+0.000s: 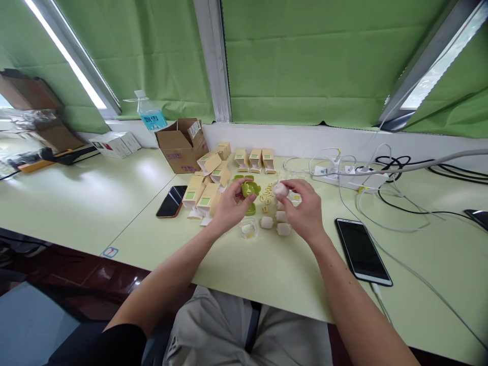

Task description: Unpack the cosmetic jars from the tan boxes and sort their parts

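My left hand (231, 207) grips a green bear-shaped case (250, 188), its hollow side facing up. Between the thumb and fingers of my right hand (305, 209) is a small white rounded piece (281, 189). Several similar white pieces (283, 229) lie on the table just below that hand. Small yellow rings or clips (265, 201) are scattered between my hands. More green cases (250, 209) rest behind and under my left hand, partly hidden. A clear plastic tray (249, 229) sits in front of it.
Small cardboard packages (209, 198) stand left and at the back, near an opened brown box (181, 147) and a water bottle (150, 112). Phones lie at left (171, 202) and right (363, 251). A power strip (348, 178) with tangled cables is at the back right.
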Tool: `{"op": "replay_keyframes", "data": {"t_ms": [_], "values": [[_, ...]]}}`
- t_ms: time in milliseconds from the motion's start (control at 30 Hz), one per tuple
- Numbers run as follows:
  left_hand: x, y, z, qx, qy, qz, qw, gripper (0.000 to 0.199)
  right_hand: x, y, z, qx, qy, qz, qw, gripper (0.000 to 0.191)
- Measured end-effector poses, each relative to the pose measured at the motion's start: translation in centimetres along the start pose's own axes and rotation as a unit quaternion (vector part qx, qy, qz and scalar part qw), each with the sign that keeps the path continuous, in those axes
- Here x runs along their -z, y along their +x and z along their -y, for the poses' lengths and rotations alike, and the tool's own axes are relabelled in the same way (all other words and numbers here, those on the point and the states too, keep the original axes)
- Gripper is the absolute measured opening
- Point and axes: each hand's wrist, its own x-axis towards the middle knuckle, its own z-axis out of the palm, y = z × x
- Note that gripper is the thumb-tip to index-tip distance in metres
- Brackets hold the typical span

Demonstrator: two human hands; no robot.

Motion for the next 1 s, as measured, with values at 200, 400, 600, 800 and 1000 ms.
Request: {"op": "replay_keyframes", "data": {"t_ms": [200,400,600,800,1000], "values": [[0.2,0.2,0.3,0.017,-0.026,0.001,1.0,0.049,0.5,-0.3,0.3,0.029,-0.164,0.2,0.965,0.024],[0.4,0.2,0.5,-0.002,0.016,-0.018,1.0,0.046,1.2,-1.2,3.1,0.107,-0.158,0.32,0.928,0.024],[0.4,0.0,0.3,0.001,0.021,-0.011,1.0,0.048,0.8,-2.3,3.1,0.143,-0.254,0.353,0.889,0.037],[0.3,0.0,0.5,-0.003,0.021,0.005,1.0,0.05,0.2,-2.8,2.8,0.148,-0.286,0.354,0.878,0.034],[0.3,0.0,0.5,-0.007,0.032,0.014,0.999,0.049,0.9,-2.3,2.9,0.114,-0.257,0.378,0.882,0.038]]}}
